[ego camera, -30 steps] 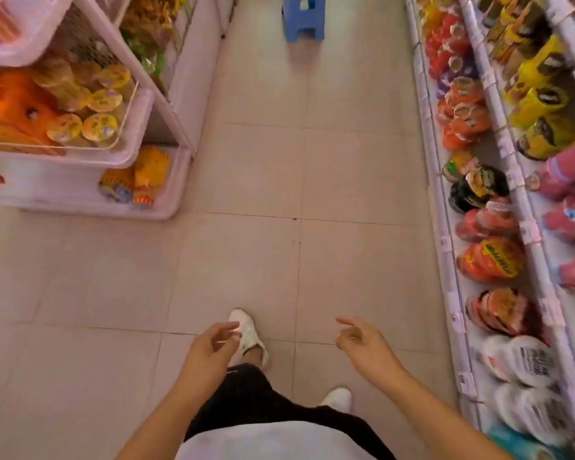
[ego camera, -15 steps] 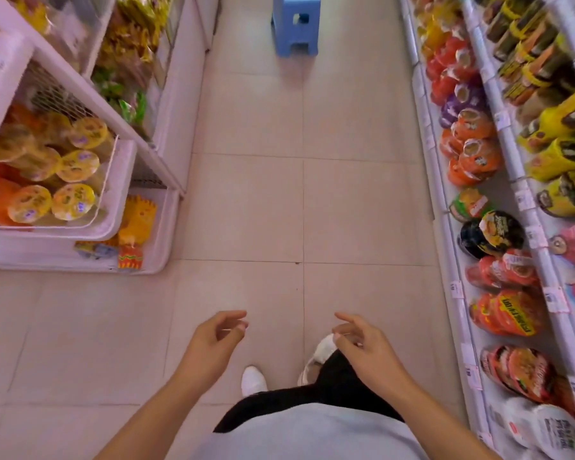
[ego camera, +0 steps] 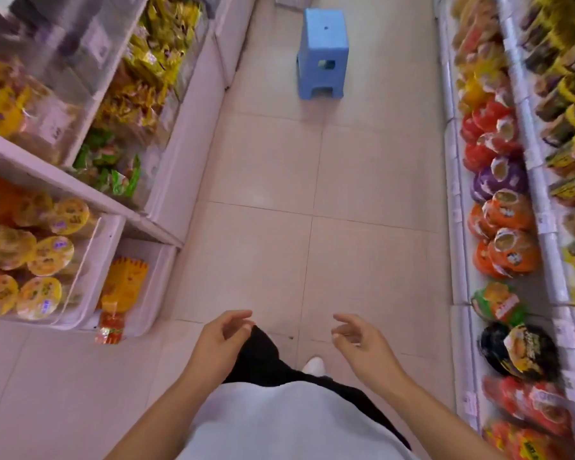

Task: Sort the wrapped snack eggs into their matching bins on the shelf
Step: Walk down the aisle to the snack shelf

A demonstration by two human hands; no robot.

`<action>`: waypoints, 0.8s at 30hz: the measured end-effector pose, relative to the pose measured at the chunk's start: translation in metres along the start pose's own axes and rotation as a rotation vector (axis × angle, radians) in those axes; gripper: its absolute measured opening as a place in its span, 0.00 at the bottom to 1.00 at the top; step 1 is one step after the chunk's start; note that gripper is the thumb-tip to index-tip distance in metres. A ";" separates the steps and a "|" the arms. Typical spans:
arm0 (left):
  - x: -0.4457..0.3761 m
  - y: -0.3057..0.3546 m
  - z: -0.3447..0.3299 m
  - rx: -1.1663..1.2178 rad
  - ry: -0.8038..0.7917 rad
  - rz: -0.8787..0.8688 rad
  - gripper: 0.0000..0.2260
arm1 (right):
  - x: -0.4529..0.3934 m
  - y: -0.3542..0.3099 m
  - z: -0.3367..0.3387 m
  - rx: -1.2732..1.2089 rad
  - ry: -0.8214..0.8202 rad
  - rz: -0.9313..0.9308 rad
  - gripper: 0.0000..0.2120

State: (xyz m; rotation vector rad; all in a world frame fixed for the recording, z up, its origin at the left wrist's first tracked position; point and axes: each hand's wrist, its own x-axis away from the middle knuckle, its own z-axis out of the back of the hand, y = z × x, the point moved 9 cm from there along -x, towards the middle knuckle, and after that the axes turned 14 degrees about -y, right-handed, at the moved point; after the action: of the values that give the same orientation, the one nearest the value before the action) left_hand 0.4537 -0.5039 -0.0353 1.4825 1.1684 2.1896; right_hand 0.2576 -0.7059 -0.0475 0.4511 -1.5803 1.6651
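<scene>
My left hand (ego camera: 221,340) and my right hand (ego camera: 359,341) hang in front of my waist over the tiled aisle floor, fingers loosely curled, holding nothing. On the left stands a white shelf (ego camera: 80,194) with clear bins (ego camera: 90,267) of round yellow-lidded snack packs (ego camera: 50,257), and further along, yellow and green wrapped snacks (ego camera: 146,54). I cannot pick out any wrapped snack eggs. Both hands are well clear of the shelves.
A blue plastic stool (ego camera: 322,51) stands in the aisle ahead. The right shelf (ego camera: 458,260) carries rows of instant noodle cups and bowls (ego camera: 505,247). An orange and red packet (ego camera: 117,300) sits in the lowest left tray. My white shoe (ego camera: 314,365) shows below.
I have walked forward along the aisle; the stool and left shelf bins have come closer. Both hands stayed low, empty and loosely curled.
</scene>
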 end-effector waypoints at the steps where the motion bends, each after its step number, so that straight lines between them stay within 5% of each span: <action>1: -0.017 0.010 0.006 0.010 0.000 0.007 0.09 | -0.016 -0.012 0.012 0.018 -0.005 -0.002 0.17; 12: -0.230 0.162 0.109 0.000 -0.137 -0.003 0.09 | -0.197 -0.189 0.113 0.036 0.032 -0.022 0.17; 24: -0.445 0.343 0.208 0.003 -0.072 0.009 0.10 | -0.409 -0.365 0.237 0.010 -0.004 0.036 0.17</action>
State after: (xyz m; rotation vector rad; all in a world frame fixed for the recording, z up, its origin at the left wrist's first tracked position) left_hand 0.9096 -0.8921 -0.0472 1.5574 1.1446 2.1228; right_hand 0.7240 -1.0791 -0.0557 0.4339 -1.5927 1.7011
